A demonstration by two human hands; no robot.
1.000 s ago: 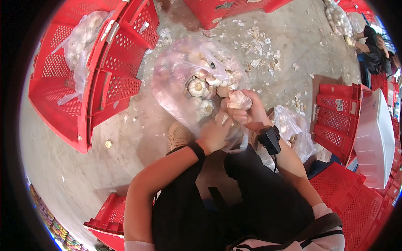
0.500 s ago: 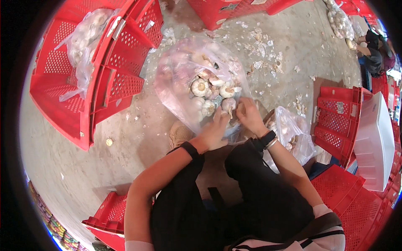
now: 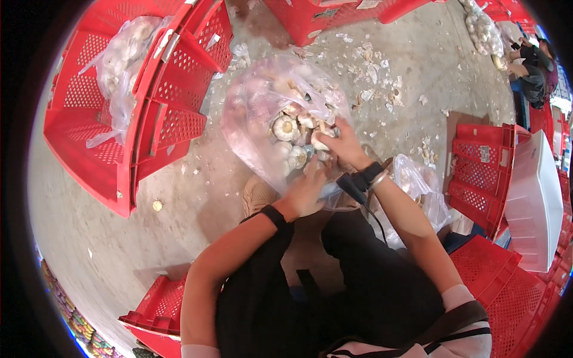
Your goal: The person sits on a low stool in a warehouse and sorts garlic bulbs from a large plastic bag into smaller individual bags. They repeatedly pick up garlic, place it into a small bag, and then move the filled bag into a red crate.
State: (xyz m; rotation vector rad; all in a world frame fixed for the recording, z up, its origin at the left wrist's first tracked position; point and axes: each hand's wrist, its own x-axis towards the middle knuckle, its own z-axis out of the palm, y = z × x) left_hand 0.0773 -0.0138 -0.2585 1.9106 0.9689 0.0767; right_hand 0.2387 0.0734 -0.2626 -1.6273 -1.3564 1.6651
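A large translucent pinkish plastic bag (image 3: pixel 250 131) of garlic lies on the floor in front of my knees, its mouth turned toward me. Inside the opening, several whitish bulbs show, among them a garlic bulb (image 3: pixel 285 127) with its cut stem facing up. My right hand (image 3: pixel 348 148) is closed on another garlic bulb (image 3: pixel 322 139) at the right side of the mouth. Just below it, my left hand (image 3: pixel 306 190) has its fingers stretched up among the bulbs at the bag's lower edge. Its fingertips are slightly blurred, and its palm side is hidden.
Red perforated crates (image 3: pixel 143 131) stand at the left, one holding a bag of garlic (image 3: pixel 122 62). Beside my right knee lies a smaller clear bag (image 3: pixel 418 191). Red crates (image 3: pixel 480 170) and a white bin (image 3: pixel 534 197) stand at right. Dry skins (image 3: pixel 373 71) litter the floor. Another person (image 3: pixel 534 71) sits far right.
My right hand has moved up and left into the bag's mouth and taken hold of a bulb. My left hand has stayed nearly in place. The far person's arms have shifted.
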